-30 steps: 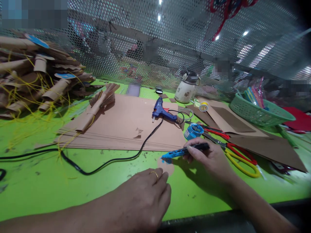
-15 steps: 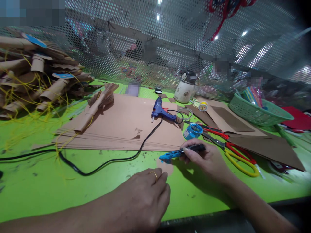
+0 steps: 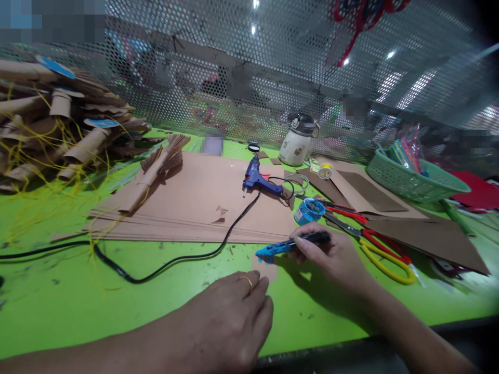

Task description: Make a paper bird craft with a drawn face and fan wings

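Observation:
A black pen-like tool (image 3: 310, 240), its front coated in blue paint, is gripped in my right hand (image 3: 331, 257). The blue tip touches the upper left of a small rounded piece of brown paper (image 3: 268, 271), where a little blue paint shows. My left hand (image 3: 237, 311), with a ring on one finger, rests palm down, its fingers together and bent, the fingertips on the paper's lower edge. Just beyond my right hand stands an open jar of blue paint (image 3: 309, 212).
Brown sheets (image 3: 195, 182) carry a blue glue gun (image 3: 257, 179) and a paper bundle (image 3: 154, 174); its black cord crosses the green table (image 3: 156, 306). Scissors (image 3: 384, 252), a green basket (image 3: 417, 179) and a white bottle (image 3: 297, 143) sit right. Paper bundles (image 3: 81, 145) are heaped left.

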{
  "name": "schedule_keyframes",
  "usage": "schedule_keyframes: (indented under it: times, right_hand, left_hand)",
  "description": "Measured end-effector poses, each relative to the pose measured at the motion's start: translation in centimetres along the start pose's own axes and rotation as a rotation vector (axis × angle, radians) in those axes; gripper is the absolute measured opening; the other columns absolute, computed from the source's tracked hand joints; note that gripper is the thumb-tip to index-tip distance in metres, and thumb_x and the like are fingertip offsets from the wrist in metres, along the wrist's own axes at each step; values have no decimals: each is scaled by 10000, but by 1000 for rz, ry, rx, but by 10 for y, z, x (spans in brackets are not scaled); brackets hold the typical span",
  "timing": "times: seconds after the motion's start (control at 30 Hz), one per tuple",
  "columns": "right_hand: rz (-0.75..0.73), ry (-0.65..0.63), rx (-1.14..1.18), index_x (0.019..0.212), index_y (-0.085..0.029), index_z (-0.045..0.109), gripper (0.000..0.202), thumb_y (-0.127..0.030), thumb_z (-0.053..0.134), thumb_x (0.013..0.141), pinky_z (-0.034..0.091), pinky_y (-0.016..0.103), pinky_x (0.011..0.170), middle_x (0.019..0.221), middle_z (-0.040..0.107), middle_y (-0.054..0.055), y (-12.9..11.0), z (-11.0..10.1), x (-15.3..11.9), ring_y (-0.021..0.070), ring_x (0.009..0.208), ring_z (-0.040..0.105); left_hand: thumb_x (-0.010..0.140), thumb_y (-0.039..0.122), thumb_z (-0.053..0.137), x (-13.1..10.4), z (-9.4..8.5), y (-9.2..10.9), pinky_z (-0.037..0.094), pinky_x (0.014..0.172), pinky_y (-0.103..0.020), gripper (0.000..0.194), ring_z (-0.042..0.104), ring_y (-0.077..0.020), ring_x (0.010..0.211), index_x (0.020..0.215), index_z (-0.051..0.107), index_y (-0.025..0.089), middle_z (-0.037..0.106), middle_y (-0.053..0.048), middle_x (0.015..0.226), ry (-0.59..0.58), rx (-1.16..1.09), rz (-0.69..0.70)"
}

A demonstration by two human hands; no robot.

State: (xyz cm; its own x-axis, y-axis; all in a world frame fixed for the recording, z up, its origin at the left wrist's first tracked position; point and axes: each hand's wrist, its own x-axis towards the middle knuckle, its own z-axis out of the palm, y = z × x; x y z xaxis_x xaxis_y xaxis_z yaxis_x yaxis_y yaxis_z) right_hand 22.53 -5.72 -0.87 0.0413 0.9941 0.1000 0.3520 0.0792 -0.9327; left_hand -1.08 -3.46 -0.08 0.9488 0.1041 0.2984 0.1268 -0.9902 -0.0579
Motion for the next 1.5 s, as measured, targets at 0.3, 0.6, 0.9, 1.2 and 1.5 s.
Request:
schedule_keyframes:
  times: [0.3,0.6,0.9,1.2,1.5]
  right_hand:
    - [24,40,-38,859,-173,659,193,-362,635,888,499,273,571,672,669,17,0,-2,-1,132,580,603]
    - [17,56,-5,840,-185,664,181,-361,648,880,512,268,564,650,674,9,-3,-2,-2,139,574,615]
    - [-13,38,-27,833,-180,662,166,-337,643,883,500,256,561,656,659,4,-2,-1,-1,126,572,597]
    - [-14,48,-47,841,-185,661,180,-357,637,885,517,277,568,666,671,16,-2,-2,-1,144,580,617]
    - [-6,41,-81,824,-179,656,200,-366,625,888,504,264,567,658,667,12,-3,-3,-1,139,578,608]
  left_hand:
    - [922,62,430,-2,4,-1,510,900,-411,301,643,-313,1074,1082,684,47,701,-200,1117,-10,-15,29]
    - [915,44,439,-3,2,1,517,879,-420,293,652,-323,1057,1073,686,44,692,-214,1133,8,-36,0]
    - [934,74,402,-1,4,-1,523,884,-425,319,645,-328,1077,1081,684,40,679,-218,1167,-20,-43,11]
    - [929,56,403,0,2,-1,521,881,-414,320,651,-316,1055,1068,691,46,701,-210,1108,-1,-19,13]
    - [932,63,430,-2,3,2,506,894,-407,299,648,-311,1050,1062,699,52,704,-186,1118,7,-17,27]
